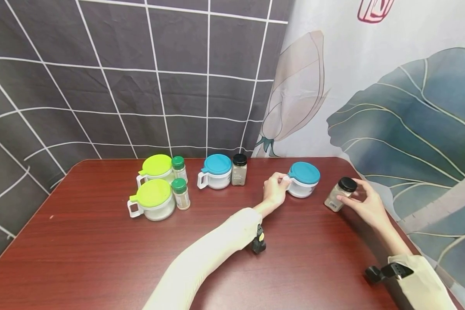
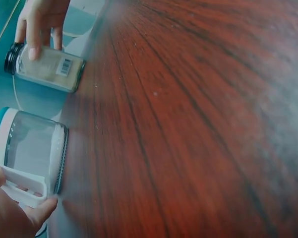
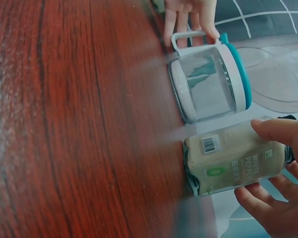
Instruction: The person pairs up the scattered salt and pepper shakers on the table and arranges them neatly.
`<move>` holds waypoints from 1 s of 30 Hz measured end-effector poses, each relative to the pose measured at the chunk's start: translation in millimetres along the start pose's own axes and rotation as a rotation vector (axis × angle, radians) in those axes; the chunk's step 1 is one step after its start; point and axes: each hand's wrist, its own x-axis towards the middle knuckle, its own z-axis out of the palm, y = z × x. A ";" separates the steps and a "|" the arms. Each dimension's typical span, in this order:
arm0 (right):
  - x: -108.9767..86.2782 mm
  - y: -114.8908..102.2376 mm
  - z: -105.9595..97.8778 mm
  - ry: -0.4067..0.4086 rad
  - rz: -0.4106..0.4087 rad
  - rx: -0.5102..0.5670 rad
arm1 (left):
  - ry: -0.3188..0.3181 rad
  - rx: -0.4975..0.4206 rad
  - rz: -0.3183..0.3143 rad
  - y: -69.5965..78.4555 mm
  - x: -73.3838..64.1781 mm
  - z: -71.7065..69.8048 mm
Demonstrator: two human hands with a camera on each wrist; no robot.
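My left hand [image 1: 274, 190] holds the white handle of a clear seasoning jar [image 1: 303, 186] with a blue lid, at the right part of the table. The thumb and fingers pinch that handle [image 2: 27, 184] in the left wrist view. Just to the right, my right hand [image 1: 369, 206] grips a white pepper bottle [image 1: 337, 196] with a black cap, thumb on one side and fingers on the other. Its label and barcode [image 3: 209, 144] face the right wrist camera. The bottle leans in the head view; whether its base touches the table I cannot tell.
A second blue-lidded jar [image 1: 217, 174] stands beside another black-capped bottle [image 1: 239, 171] at the back middle. Further left are two green-lidded jars [image 1: 153, 200] with two green-capped shakers [image 1: 181, 196]. Hanging cloths [image 1: 178, 94] border the table's [image 1: 100, 249] back and right edges.
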 end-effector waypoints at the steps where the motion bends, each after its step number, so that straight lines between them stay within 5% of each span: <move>1: 0.0 0.3 0.3 -0.001 -0.001 0.003 | -0.005 -0.005 0.000 -0.6 0.1 -0.2; 11: 0.3 -1.2 0.2 -0.010 -0.009 0.011 | -0.089 -0.032 0.033 -5.5 2.0 -3.7; 30: 0.9 -5.0 1.7 0.049 0.004 -0.042 | -0.151 -0.066 0.021 -8.6 2.0 -13.5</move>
